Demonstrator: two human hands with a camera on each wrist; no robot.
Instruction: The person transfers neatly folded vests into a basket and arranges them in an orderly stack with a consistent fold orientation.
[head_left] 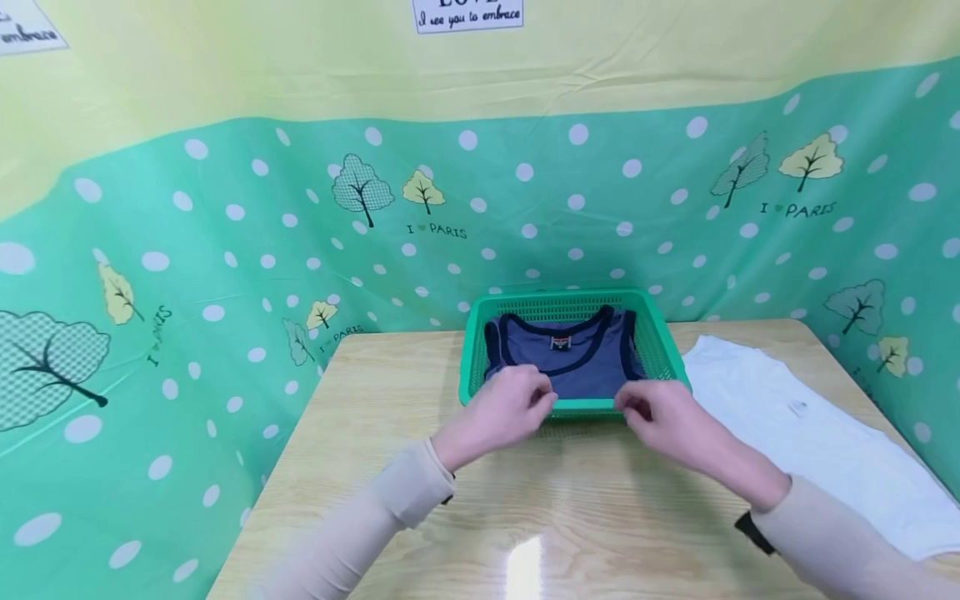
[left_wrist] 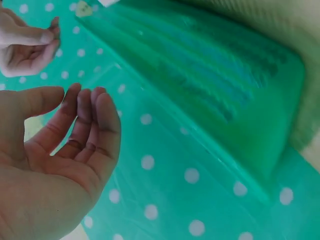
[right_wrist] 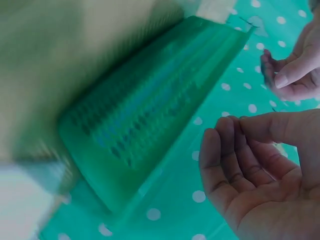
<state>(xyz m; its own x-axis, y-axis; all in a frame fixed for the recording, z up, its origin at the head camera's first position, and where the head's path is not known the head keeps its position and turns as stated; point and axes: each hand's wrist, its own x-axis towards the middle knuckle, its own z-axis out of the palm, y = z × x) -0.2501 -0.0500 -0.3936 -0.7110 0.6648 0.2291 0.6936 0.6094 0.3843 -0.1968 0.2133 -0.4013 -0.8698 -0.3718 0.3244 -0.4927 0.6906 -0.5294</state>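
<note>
A navy tank top (head_left: 581, 379) with dark trim and a neck label lies in a green plastic basket (head_left: 471, 354) on the table. My left hand (head_left: 512, 406) hovers over the basket's near rim, left of its middle, fingers loosely bent and holding nothing. Near the right part of that rim is my right hand (head_left: 663, 414), its fingers also loosely curved around nothing. In the left wrist view the left hand (left_wrist: 65, 150) shows a bare palm beside the basket wall (left_wrist: 210, 85). The right wrist view shows the right hand (right_wrist: 260, 170) with thumb and fingertips close together, nothing between them.
A white garment (head_left: 810, 433) lies spread on the table to the right of the basket, reaching toward the front right. The wooden table (head_left: 375, 400) backs onto a green, dotted cloth (head_left: 525, 217) that also hangs on both sides.
</note>
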